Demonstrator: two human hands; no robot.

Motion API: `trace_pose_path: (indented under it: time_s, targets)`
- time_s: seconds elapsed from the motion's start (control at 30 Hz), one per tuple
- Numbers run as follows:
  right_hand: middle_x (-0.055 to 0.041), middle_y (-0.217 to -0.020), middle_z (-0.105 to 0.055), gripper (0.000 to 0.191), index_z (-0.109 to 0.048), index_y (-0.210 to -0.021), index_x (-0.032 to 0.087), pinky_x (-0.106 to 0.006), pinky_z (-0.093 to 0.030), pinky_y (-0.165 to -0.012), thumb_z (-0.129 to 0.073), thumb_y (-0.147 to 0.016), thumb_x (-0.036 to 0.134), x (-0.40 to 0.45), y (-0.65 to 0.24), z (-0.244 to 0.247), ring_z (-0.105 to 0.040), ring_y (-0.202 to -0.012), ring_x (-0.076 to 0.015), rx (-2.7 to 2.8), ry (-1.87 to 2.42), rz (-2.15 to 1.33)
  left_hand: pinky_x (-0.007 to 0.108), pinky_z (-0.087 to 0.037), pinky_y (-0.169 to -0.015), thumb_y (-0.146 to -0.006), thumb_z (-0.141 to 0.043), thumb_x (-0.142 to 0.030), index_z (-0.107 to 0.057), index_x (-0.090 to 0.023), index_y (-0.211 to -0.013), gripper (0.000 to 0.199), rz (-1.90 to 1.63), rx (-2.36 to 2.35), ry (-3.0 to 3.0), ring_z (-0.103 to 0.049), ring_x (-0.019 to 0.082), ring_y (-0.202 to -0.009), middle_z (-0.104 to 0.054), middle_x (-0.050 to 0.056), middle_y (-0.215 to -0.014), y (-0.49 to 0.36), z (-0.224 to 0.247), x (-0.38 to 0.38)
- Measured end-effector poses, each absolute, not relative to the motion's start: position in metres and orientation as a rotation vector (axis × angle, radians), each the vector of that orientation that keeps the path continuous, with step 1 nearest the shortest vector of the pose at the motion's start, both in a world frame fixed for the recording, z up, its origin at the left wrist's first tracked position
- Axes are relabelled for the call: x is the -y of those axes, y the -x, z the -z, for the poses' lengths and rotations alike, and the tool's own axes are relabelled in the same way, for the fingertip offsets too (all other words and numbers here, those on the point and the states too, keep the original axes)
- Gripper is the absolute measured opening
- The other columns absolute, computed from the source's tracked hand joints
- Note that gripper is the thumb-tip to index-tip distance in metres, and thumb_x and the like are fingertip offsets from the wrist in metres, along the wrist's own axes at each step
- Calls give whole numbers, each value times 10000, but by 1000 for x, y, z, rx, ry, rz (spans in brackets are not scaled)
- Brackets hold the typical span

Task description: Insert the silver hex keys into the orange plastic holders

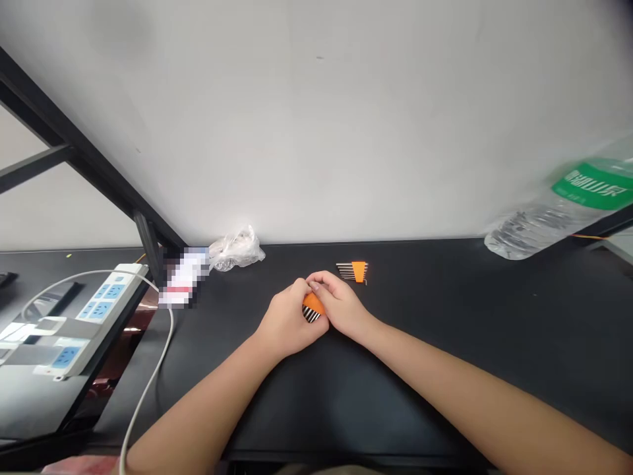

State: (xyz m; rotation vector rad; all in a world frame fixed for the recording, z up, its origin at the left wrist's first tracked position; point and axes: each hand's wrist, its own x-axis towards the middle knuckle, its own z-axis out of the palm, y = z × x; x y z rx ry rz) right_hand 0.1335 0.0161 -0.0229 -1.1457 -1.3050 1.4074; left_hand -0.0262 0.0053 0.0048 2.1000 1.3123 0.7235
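My left hand (289, 322) and my right hand (341, 305) meet at the middle of the black table (445, 310). Between them is an orange hex key holder (313, 303), with striped metal keys (311, 315) showing below it. Both hands grip it, and their fingers hide its upper part. Just beyond my right fingertips, a second orange holder with a fan of hex keys (353, 270) lies on the tabletop, not touching either hand.
A crumpled clear plastic bag (236, 249) lies at the wall, next to a pixelated white object (184, 277). A white power strip (101, 309) and its cable (171, 330) are at left. A large water bottle (554, 204) lies at far right.
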Motion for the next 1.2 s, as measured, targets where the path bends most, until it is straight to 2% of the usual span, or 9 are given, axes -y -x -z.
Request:
trace_pose_path:
  time_s: [0.13,0.33,0.47,0.67,0.8,0.9,1.07,1.2]
  targets:
    - [-38,-1014,-717,286,-684,-1033,240,-356,-546,-845,-609,-970,508,-21,-140,30,-672,-933,-217,1260,1161,-1363,290,-416,-565,-791,-702,-355,-400,-249,-837,324,-713,-1321,-2068,-574,155,-639,-601,-28,-770,25,-4,-6]
    - [-41,-853,-700,388,-732,-1073,228,-336,-511,-635,-560,-975,561,-32,-151,35,-631,-714,-205,1282,1298,-1198,265,-381,-531,-791,-730,-399,-448,-248,-889,334,-590,-1338,-1982,-543,136,-577,-610,-50,-726,27,-7,-7]
    - [-54,-847,-725,423,-760,-1104,222,-357,-526,-708,-506,-1003,546,-47,-166,36,-672,-786,-232,1345,1365,-972,252,-374,-521,-791,-727,-381,-438,-251,-904,336,-552,-1346,-1974,-518,127,-551,-586,-72,-670,31,-8,-9]
    - [-58,-1083,-781,341,-746,-1099,229,-347,-524,-879,-450,-1060,394,-57,-183,35,-715,-996,-224,1779,1387,-788,261,-409,-561,-819,-715,-391,-512,-249,-1017,317,-662,-1367,-1991,-507,125,-540,-556,-80,-633,38,-8,-16]
    - [-76,-1151,-775,328,-703,-1195,228,-344,-506,-838,-401,-1079,279,-49,-178,37,-716,-1009,-239,2221,1385,-571,273,-451,-598,-839,-707,-411,-537,-242,-1068,331,-775,-1419,-1894,-563,134,-571,-595,-68,-659,38,-4,-20]
    - [-112,-1202,-759,311,-648,-1294,203,-342,-484,-776,-460,-1048,234,-43,-175,38,-714,-1012,-269,2466,1441,-363,283,-470,-622,-834,-714,-409,-544,-237,-1069,337,-810,-1432,-1869,-582,142,-598,-603,-62,-667,36,-1,-21]
    - [-92,-1028,-755,255,-629,-1250,212,-313,-394,-639,-509,-1025,220,-40,-174,34,-687,-868,-246,2618,1511,-171,290,-482,-637,-823,-722,-392,-537,-238,-1084,356,-814,-1427,-1862,-592,146,-610,-608,-65,-673,37,1,-21]
    - [-74,-993,-710,226,-632,-1215,229,-314,-401,-660,-478,-1052,257,-42,-173,34,-653,-838,-228,2592,1485,-111,296,-491,-648,-831,-722,-409,-542,-240,-1097,364,-836,-1405,-1876,-600,150,-620,-613,-62,-679,39,3,-21]
